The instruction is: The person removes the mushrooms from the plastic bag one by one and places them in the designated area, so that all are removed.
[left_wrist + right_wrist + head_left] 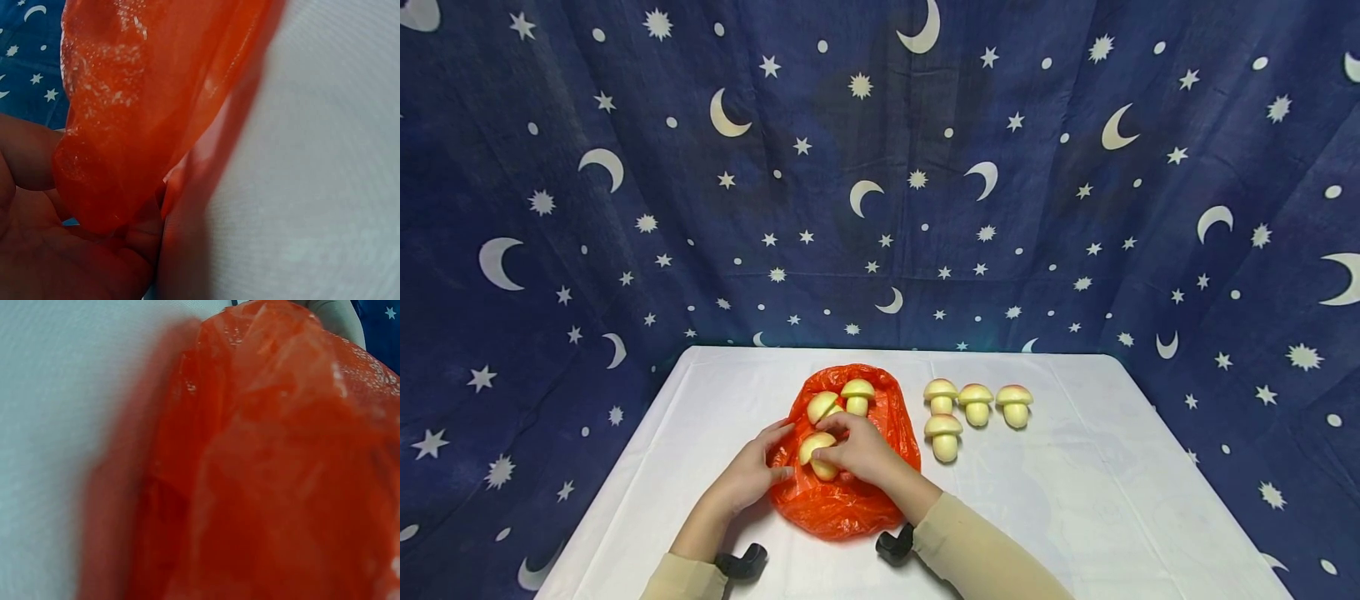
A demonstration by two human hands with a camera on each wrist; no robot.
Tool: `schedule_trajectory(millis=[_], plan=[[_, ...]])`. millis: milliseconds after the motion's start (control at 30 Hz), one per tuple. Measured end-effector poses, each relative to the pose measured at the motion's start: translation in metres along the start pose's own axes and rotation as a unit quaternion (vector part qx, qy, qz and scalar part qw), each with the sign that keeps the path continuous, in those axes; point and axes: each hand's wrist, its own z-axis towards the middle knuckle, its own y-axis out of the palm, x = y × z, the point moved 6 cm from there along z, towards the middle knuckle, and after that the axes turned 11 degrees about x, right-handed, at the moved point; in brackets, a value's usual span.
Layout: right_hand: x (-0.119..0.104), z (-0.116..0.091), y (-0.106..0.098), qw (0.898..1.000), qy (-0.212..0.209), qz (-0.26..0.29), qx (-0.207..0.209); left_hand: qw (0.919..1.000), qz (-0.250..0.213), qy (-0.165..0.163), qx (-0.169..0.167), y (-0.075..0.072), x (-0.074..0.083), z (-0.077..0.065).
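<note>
A red plastic bag lies spread with its mouth upward on the table. Inside it, two toy mushrooms with pale yellow caps sit toward the back. My right hand reaches in over the bag and holds another toy mushroom by its right side, low in the bag. At the bag's left edge, my left hand grips the rim, thumb and fingers apart around it. The left wrist view shows the red film between that hand's fingers. Red film fills much of the right wrist view, which hides the right fingers.
Several more toy mushrooms stand on the white table to the right of the bag, one in front of the others. Black wrist straps are on both wrists. A dark blue curtain with moons and stars hangs behind.
</note>
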Motion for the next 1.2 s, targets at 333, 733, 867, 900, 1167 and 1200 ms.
schedule_trajectory(millis=[333, 733, 867, 900, 1167, 1200], plan=[[-0.001, -0.002, -0.003, 1.000, -0.009, -0.001, -0.005, 1.0000, -0.003, -0.005, -0.002, 0.000, 0.000, -0.001], [-0.006, -0.007, -0.020, 1.000, -0.020, 0.009, 0.001, 0.9999, -0.008, -0.015, 0.000, 0.001, 0.000, -0.001], [-0.008, -0.010, -0.029, 1.000, -0.018, 0.015, 0.002, 0.9999, -0.007, -0.013, 0.000, 0.001, 0.000, -0.001], [-0.008, -0.010, -0.031, 1.000, -0.019, 0.013, 0.004, 0.9999, -0.007, -0.014, 0.001, 0.001, 0.000, 0.000], [-0.008, -0.013, -0.048, 1.000, -0.017, 0.021, 0.003, 0.9998, -0.007, -0.017, 0.002, 0.001, 0.000, -0.001], [-0.008, -0.014, -0.050, 1.000, -0.015, 0.023, 0.003, 0.9998, -0.007, -0.017, 0.002, 0.001, 0.000, -0.001]])
